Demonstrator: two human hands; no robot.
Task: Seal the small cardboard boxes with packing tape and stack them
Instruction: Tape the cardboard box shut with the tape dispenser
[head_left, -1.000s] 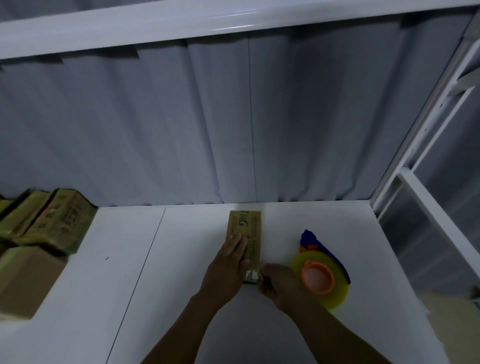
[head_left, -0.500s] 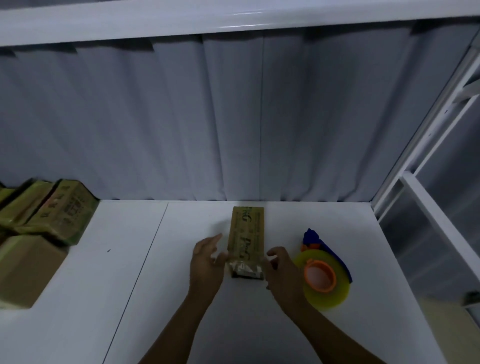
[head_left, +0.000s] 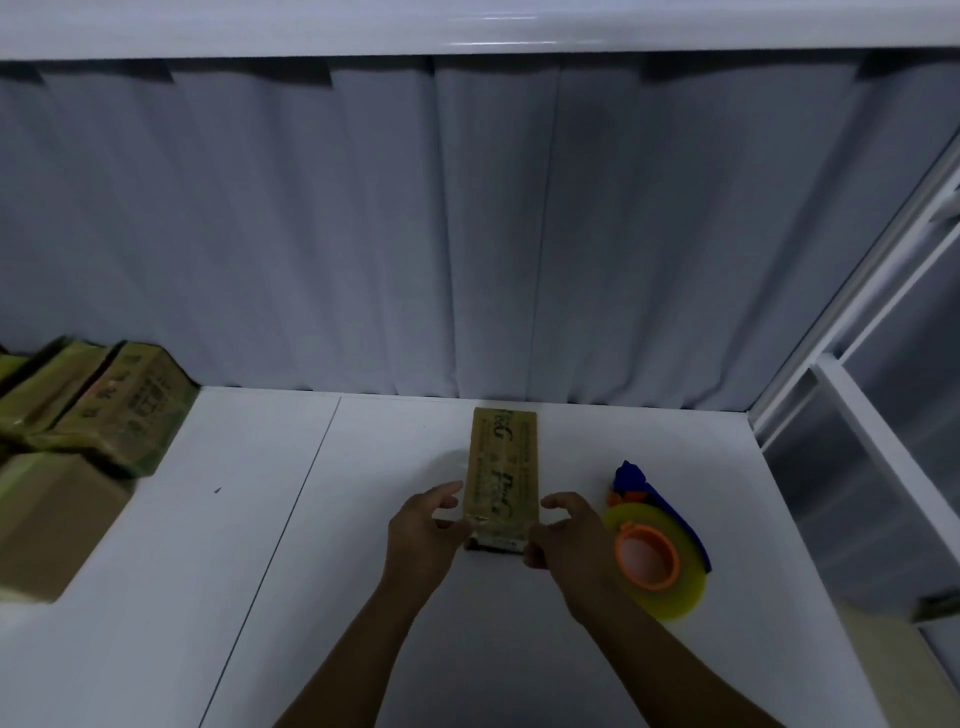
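Left hand (head_left: 423, 535) taken as reference. Well to its left, at the desk (head_left: 363, 649) edge, printed boxes (head_left: 111, 410) lie stacked on a larger plain carton (head_left: 49, 525). This is judged to be the finished pile, set apart so that nothing crowds the taping.

The left hand itself sits at the near left corner of the small cardboard box (head_left: 503, 467). Its fingers are loosely curved and not wrapped round the box, and the thumb appears to touch the side wall. The box lies flat on the desk between both hands, long axis pointing away from the person. A glossy strip of tape (head_left: 496, 527) shows over its near end.

Right hand (head_left: 563, 543) mirrors the left at the near right corner, fingers relaxed and curved. Its thumb is against or just beside the box; firm contact cannot be confirmed. Neither hand carries anything.

Judgement: the two hands bracket the near end to press the tape tails onto the sides and stop the box sliding.

Just to the right of the right hand lies the tape dispenser (head_left: 657, 564), a yellow roll on an orange core with a blue handle. It rests flat on the desk, probably placed there for easy reach.

Sealing of this box appears nearly complete; stacking not yet done.
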